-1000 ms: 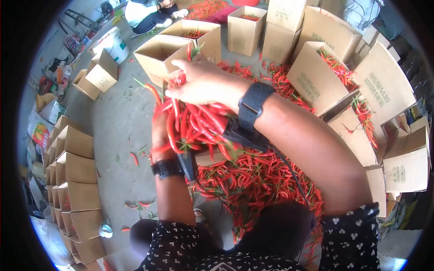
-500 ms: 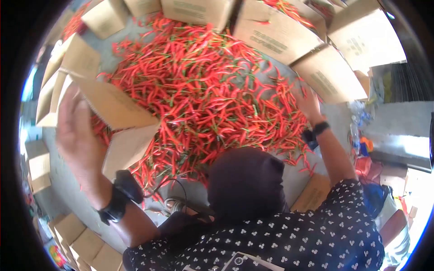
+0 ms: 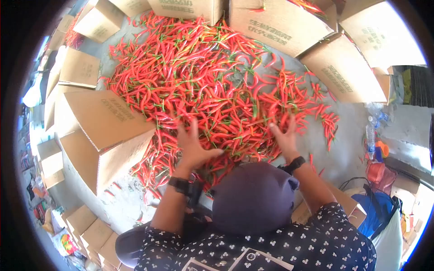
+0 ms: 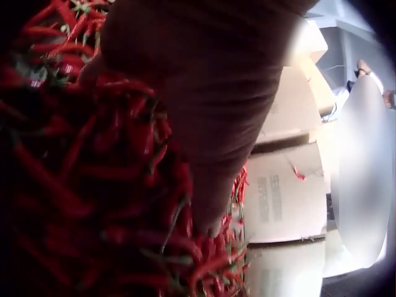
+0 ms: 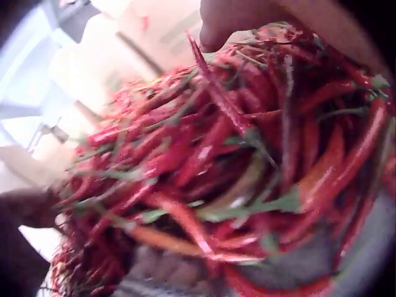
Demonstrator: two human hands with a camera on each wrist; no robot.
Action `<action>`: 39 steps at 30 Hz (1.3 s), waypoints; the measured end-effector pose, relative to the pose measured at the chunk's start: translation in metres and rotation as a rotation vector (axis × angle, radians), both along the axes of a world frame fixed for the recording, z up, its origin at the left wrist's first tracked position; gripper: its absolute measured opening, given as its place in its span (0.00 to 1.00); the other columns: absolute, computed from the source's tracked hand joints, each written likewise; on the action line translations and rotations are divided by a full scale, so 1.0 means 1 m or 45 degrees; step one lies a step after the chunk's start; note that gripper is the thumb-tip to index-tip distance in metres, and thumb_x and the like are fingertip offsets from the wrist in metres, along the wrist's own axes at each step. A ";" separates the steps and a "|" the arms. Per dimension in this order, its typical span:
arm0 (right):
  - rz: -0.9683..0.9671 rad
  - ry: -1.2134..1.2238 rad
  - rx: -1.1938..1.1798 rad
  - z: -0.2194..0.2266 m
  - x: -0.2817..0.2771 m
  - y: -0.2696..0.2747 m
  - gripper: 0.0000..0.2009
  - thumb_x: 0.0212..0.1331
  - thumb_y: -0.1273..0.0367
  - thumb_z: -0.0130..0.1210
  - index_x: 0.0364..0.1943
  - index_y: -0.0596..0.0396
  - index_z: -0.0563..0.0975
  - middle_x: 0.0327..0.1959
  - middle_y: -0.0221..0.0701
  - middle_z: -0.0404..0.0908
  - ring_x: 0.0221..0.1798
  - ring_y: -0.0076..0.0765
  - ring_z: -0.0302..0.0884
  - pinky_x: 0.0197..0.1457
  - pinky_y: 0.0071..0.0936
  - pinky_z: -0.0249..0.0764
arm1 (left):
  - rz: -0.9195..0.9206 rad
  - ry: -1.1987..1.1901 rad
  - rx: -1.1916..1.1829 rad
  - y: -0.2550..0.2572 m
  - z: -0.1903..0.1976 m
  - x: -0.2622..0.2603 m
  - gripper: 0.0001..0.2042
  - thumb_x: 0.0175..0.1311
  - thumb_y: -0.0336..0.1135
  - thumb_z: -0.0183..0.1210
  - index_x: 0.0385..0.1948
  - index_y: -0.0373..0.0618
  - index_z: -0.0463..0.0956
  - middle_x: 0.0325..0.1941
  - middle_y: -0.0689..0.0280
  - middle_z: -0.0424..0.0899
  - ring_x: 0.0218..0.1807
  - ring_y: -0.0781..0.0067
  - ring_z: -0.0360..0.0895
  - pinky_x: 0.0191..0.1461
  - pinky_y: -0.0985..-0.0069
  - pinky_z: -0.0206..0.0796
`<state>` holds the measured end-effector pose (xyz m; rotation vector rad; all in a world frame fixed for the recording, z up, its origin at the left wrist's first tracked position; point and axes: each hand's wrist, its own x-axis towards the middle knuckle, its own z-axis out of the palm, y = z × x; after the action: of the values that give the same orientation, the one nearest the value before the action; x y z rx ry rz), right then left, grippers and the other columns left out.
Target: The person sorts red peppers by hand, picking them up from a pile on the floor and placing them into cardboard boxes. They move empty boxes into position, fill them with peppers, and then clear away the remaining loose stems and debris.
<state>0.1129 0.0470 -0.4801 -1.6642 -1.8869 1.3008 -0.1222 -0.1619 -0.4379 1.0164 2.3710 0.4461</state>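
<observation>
A broad heap of red chilli peppers (image 3: 190, 86) with green stems covers the floor before me. My left hand (image 3: 196, 151) is at the heap's near edge, thumb and fingers spread apart among the peppers. To its right, my right hand (image 3: 285, 140) also has spread fingers, facing the left one across a stretch of peppers. Dark palm and fingers of the left hand (image 4: 210, 105) reach down to the peppers in the left wrist view. In the right wrist view, loose peppers (image 5: 216, 154) lie close under the fingers (image 5: 247, 21).
An open carton (image 3: 106, 117) stands tilted at the heap's left edge. More cartons (image 3: 343, 67) line the far and right sides, some with peppers in them. A plastic bottle (image 3: 370, 140) and bags (image 3: 377, 205) lie at right. My knee (image 3: 253, 198) is close below the hands.
A bunch of chilli peppers held up in my hands has been let go. The view turned down to the heap; my left hand left the carton, and both hands came together over the peppers.
</observation>
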 end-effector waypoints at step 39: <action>0.383 0.662 -0.259 0.121 -0.106 -0.020 0.43 0.48 0.73 0.68 0.66 0.64 0.53 0.62 0.39 0.63 0.63 0.31 0.63 0.64 0.29 0.65 | 0.193 -0.410 0.760 0.052 0.066 0.004 0.52 0.35 0.44 0.71 0.69 0.56 0.48 0.71 0.37 0.42 0.72 0.38 0.45 0.69 0.54 0.51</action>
<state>0.0071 0.0267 -0.3595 -0.9944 -1.7613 1.8781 -0.1184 -0.1095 -0.3716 0.9138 2.0629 1.3248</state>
